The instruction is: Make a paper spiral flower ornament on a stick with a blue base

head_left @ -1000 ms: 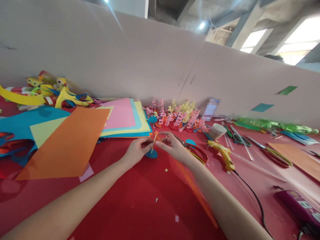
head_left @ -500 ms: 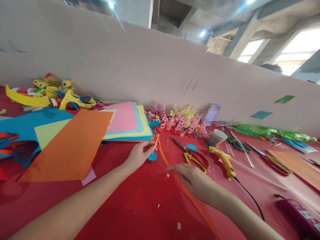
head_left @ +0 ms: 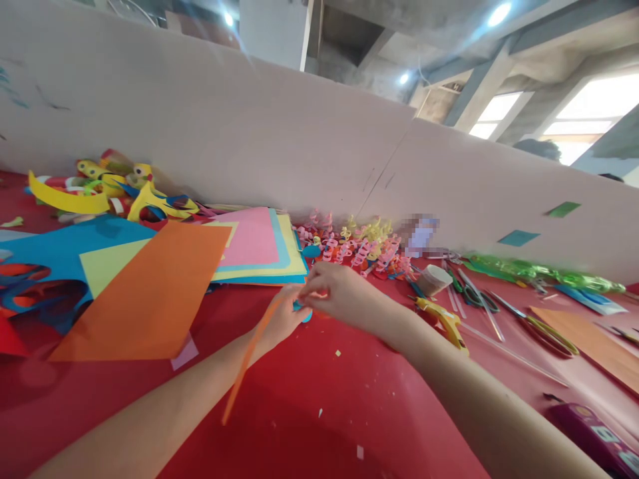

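Note:
Above the red table, my left hand (head_left: 283, 320) is closed in a pinch on a thin pale stick, now mostly covered by fingers. A long orange paper strip (head_left: 242, 374) runs from the fingertips over my left wrist and hangs down toward me. My right hand (head_left: 342, 293) meets the left one, its fingers bent and pinched at the wound end of the strip. Exactly where those fingertips grip is hidden. Just beneath both hands lies a blue paper disc (head_left: 306, 315), partly covered.
Coloured paper sheets (head_left: 249, 239) are stacked at left, with an orange sheet (head_left: 150, 293) in front. Pink and yellow paper curls (head_left: 367, 247) stand along the white board (head_left: 249, 133). A yellow glue gun (head_left: 444, 318), a tape roll (head_left: 433, 279) and scissors (head_left: 544, 326) lie at right.
My right hand has moved up and left to join the left hand. The orange strip swung from the right side across to hang over my left wrist. My right arm now covers the red-and-yellow-handled scissors.

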`<state>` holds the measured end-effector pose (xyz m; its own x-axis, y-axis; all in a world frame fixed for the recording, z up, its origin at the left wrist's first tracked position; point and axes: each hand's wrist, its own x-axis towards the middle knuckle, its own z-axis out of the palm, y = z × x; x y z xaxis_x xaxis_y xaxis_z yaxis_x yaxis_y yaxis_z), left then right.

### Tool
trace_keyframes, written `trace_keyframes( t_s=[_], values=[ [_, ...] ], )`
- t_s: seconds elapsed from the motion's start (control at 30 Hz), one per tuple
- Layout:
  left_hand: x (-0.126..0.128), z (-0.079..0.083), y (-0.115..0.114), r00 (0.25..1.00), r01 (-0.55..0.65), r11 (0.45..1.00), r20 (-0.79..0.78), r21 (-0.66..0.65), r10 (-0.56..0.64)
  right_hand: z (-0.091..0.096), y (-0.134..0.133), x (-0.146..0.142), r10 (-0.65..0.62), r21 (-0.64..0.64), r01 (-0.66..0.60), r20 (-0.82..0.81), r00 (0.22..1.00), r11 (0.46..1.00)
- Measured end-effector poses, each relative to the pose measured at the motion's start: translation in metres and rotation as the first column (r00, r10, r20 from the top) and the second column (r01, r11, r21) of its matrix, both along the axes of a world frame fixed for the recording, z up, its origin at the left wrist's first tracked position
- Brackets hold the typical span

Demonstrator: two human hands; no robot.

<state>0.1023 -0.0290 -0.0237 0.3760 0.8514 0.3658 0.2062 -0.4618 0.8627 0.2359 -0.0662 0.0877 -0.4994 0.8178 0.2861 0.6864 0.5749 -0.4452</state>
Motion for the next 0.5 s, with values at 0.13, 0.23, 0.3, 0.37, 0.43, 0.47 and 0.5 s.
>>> trace_keyframes(
  t_s=[0.13,0.23,0.3,0.37,0.43,0.47,0.5],
  values=[
    [-0.001,0.004,-0.002,0.998,0.046,0.992,-0.043,0.121,-0.041,-0.007,0.041,0.016,-0.141,-0.212,0.100,-0.191,0.971,0.972],
    [-0.001,0.002,-0.001,0.998,0.056,0.989,-0.037,0.133,-0.052,-0.021,0.056,0.030,-0.238,-0.380,0.103,-0.330,0.913,0.919],
    [-0.001,-0.001,0.000,0.999,0.050,0.994,-0.021,0.098,-0.048,-0.033,0.058,0.038,-0.286,-0.449,0.095,-0.380,0.879,0.888],
    [-0.001,-0.004,0.002,0.999,0.042,0.997,-0.007,0.058,-0.041,-0.045,0.057,0.046,-0.326,-0.486,0.109,-0.389,0.861,0.867],
    [-0.001,-0.005,0.002,1.000,0.028,0.999,0.007,0.024,-0.028,-0.056,0.054,0.054,-0.365,-0.514,0.132,-0.383,0.848,0.847],
    [-0.001,-0.005,0.002,1.000,0.027,1.000,0.011,0.012,-0.027,-0.061,0.051,0.057,-0.380,-0.523,0.142,-0.382,0.843,0.840],
    [-0.001,-0.005,0.002,0.999,0.027,1.000,0.017,0.003,-0.027,-0.065,0.048,0.060,-0.392,-0.526,0.151,-0.383,0.837,0.837]
  ],
)
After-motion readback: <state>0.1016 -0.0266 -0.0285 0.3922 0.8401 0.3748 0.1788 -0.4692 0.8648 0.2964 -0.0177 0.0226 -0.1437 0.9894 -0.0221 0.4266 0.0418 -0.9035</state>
